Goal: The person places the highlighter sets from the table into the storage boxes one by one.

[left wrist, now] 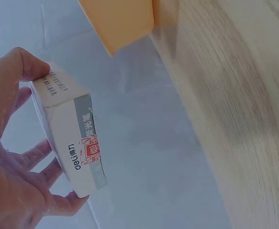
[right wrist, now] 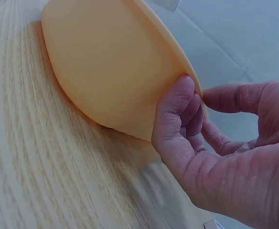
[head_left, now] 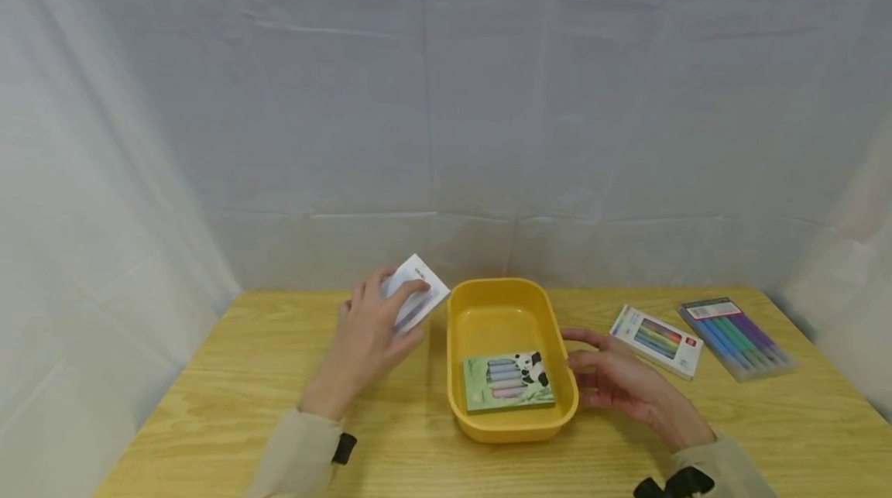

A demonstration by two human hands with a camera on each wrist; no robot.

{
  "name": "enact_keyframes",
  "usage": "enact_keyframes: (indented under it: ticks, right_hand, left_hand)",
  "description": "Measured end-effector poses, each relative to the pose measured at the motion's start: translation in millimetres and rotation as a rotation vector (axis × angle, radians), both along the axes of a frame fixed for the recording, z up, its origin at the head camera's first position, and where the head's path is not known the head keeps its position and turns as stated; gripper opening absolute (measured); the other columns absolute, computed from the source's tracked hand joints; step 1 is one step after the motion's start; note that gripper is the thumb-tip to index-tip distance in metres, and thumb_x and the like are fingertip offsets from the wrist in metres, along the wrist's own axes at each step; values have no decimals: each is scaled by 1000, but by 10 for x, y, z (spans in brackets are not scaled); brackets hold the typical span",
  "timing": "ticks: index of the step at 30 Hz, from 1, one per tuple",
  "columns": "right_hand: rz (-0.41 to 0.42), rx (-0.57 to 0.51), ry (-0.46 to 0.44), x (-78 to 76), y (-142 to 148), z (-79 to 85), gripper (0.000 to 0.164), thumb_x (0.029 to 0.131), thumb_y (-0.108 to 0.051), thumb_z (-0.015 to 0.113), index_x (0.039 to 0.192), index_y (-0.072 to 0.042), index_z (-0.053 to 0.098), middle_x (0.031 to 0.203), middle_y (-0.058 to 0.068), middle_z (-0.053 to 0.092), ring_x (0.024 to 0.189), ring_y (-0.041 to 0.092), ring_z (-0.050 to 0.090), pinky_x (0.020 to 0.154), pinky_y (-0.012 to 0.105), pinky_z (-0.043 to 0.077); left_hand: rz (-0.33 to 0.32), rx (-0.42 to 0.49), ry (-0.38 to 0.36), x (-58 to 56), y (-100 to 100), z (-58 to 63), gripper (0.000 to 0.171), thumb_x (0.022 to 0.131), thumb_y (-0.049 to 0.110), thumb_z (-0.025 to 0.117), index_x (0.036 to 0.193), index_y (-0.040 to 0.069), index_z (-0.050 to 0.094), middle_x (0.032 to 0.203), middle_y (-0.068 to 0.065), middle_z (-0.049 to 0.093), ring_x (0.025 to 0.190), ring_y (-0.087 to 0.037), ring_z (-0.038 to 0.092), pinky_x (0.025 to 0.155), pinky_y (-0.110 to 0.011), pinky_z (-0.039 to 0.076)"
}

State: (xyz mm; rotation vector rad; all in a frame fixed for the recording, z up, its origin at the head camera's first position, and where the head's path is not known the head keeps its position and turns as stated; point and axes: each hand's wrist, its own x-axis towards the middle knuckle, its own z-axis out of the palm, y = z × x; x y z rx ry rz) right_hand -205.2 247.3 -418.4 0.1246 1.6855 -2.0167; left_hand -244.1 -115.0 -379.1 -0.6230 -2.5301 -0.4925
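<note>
In my left hand [head_left: 372, 327] is a white and grey-blue highlighter box [head_left: 416, 294] marked "deli", gripped by its edges between thumb and fingers. It is tilted in the air just left of a yellow tray [head_left: 505, 433]. In the left wrist view, the highlighter box [left wrist: 72, 138] shows its printed end and a red stamp-like print. My right hand [head_left: 620, 382] touches the tray's right side with bent, relaxed fingertips right at the rim, as the right wrist view of the tray wall [right wrist: 106, 57] also shows. Inside the tray lies a green box with a panda picture [head_left: 507, 382].
To the right of the tray lie a white box with a rainbow-coloured window [head_left: 657, 341] and a clear pack of blue, green and purple pens [head_left: 739, 339]. The wooden table [head_left: 230, 397] ends at a pale hanging sheet [head_left: 334, 118] behind.
</note>
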Motion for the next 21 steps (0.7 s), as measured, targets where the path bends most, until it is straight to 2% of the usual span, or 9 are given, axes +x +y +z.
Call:
enact_keyframes:
  ticks: [13,21]
  right_hand:
    - [1,11,0,5,-5,11,74,99,-15,58,161,-6,18,129,14,65,101,21,71,85,40,62]
    - [-7,15,-1,6,-14,11,74,99,-14,57,161,-6,18,128,13,66,101,21,71,86,42,62]
  left_hand:
    - [-44,-6,-20,-1,144,-8,55,82,25,80,132,34,61,147,-20,49,126,-44,52,91,-61,47]
    - [-79,-27,-16,-3,233,-3,55,81,26,79,132,35,61,146,-19,50,126,-42,52,89,-59,47]
